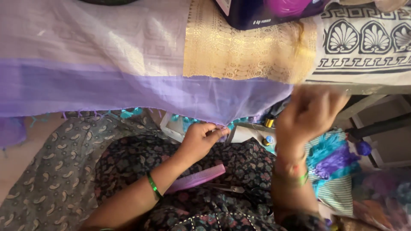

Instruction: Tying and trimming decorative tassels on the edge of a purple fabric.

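A lilac fabric (pixel 128 92) with a gold woven border (pixel 239 51) hangs over the edge in front of me, its lower hem trimmed with small teal tassels (pixel 128 113). My left hand (pixel 201 139) pinches the hem edge between thumb and fingers. My right hand (pixel 308 113) is raised to the right of it, blurred by motion, fingers bent; whether it holds a thread or needle is not visible. Both wrists carry green bangles.
A pink comb (pixel 197 179) and scissors (pixel 239 190) lie on my lap. Small thread spools (pixel 269 122) sit in a white tray (pixel 171 128). Teal and purple tassel bundles (pixel 332 156) lie at right. A patterned cloth (pixel 364 42) and a dark package (pixel 265 13) rest above.
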